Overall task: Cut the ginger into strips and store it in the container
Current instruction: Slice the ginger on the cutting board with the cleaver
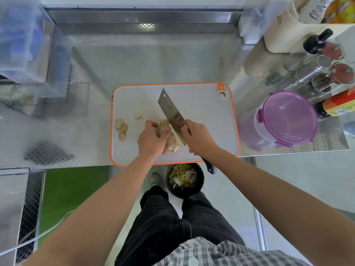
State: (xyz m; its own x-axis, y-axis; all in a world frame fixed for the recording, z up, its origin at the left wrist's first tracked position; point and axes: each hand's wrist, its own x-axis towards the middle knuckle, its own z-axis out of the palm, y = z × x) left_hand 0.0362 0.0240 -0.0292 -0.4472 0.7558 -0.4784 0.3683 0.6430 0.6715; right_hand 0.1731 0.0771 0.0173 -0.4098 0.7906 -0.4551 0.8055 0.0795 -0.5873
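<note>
The fingers [151, 124] of the left hand [151, 140] are curled down over a large ginger piece [166, 129], clamped on it and pressing it onto the cutting board [203, 106] just below the middle of the frame. The fingers [186, 131] of the right hand [198, 140] are wrapped tight round the cleaver [172, 114] where blade meets handle; the dark handle end sticks out below the hand, past the board's near edge. The blade slants toward the upper left, its edge against the right side of the held ginger.

On the left part of the grey, orange-rimmed board lies a knobbly second ginger piece [121, 129], with a small ginger scrap [138, 116] near it, both apart from the hands.

The board sits on a shiny metal table [153, 60]. Right of the board, just beside it, stands the container [288, 120], clear with a purple lid clipped on. Behind it, at the right edge of the frame, stand spice bottles [324, 62]. Below the board's near edge, on the floor, a black bin [184, 179] holds shredded scraps
</note>
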